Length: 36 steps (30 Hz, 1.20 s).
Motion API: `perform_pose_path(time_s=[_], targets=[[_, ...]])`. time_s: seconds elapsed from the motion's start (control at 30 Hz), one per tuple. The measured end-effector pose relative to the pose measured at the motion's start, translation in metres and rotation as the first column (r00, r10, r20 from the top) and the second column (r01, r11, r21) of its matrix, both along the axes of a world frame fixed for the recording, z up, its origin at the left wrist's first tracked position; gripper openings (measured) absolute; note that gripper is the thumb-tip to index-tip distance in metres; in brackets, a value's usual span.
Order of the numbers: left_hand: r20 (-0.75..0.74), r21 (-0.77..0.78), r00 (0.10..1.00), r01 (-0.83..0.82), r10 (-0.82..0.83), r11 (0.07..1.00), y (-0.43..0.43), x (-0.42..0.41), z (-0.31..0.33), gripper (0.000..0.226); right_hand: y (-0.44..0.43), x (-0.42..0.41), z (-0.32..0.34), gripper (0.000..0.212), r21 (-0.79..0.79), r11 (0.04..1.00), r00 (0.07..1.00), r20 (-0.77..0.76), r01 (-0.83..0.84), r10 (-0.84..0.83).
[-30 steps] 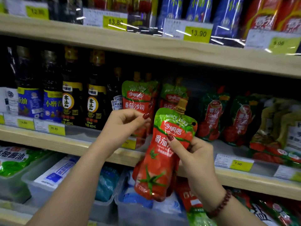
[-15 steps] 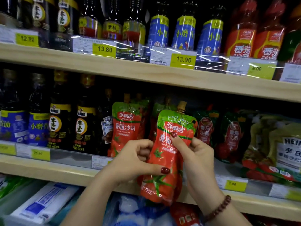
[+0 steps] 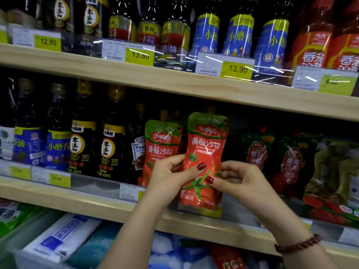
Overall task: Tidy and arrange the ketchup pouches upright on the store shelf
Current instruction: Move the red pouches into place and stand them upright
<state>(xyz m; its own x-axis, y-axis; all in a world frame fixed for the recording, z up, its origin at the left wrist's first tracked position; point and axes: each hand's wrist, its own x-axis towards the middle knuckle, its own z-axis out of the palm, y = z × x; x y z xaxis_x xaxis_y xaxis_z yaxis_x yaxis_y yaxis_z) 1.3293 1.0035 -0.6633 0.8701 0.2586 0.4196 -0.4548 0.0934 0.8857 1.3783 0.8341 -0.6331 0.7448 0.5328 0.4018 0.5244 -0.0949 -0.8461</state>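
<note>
You get a dim, high-contrast view. The wooden shelf edge [image 3: 174,82] catches the light, while the recess behind the dark bottles [image 3: 83,133] sinks to black. White glare streaks cross the clear price-tag covers [image 3: 213,61]. The film of the ketchup pouch [image 3: 204,152] glints. The edges look soft and smeared, and the shelf lines slant and bow.

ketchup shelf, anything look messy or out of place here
Yes. At the right end of the middle shelf, the far-right pouches slump or lie flat in a heap instead of standing. The held ketchup pouch, gripped by the left hand and right hand, is roughly upright beside the neighbouring ketchup pouch.
</note>
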Motion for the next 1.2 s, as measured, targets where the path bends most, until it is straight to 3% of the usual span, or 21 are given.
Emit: perform_pose_path(time_s=[0.13,0.33,0.53,0.73,0.93,1.1,1.2], targets=[[0.075,-0.039,0.996,-0.048,0.051,0.998,-0.009,0.004,0.005,0.036,0.003,0.008,0.0,0.029,0.079,0.995,0.993,0.096,0.062,-0.069],[0.146,0.074,0.974,-0.184,0.172,0.98,-0.018,0.014,0.006,0.041,0.011,0.023,-0.01,0.031,0.17,0.977,0.984,0.105,0.126,-0.145],[0.104,0.162,0.957,-0.285,0.27,0.945,-0.017,0.023,-0.01,0.055,0.018,0.035,-0.029,0.029,0.083,0.986,0.982,0.11,0.143,-0.152],[0.042,0.421,0.939,-0.327,0.342,0.846,-0.012,0.03,-0.017,0.034,0.01,0.04,-0.034,0.02,-0.082,0.99,0.986,0.125,0.117,-0.106],[0.045,0.546,0.937,-0.314,0.347,0.776,-0.006,0.027,-0.016,0.03,0.006,0.041,-0.034,0.025,-0.128,0.984,0.986,0.133,0.121,-0.104],[0.105,0.556,0.878,-0.441,0.466,0.704,-0.002,0.02,-0.002,0.031,0.009,0.041,-0.036,0.032,-0.156,0.97,0.975,0.148,0.187,-0.164],[0.217,0.622,0.797,-0.558,0.564,0.549,0.002,0.012,0.0,0.04,0.013,0.041,-0.037,0.034,-0.18,0.948,0.95,0.223,0.262,-0.22]])
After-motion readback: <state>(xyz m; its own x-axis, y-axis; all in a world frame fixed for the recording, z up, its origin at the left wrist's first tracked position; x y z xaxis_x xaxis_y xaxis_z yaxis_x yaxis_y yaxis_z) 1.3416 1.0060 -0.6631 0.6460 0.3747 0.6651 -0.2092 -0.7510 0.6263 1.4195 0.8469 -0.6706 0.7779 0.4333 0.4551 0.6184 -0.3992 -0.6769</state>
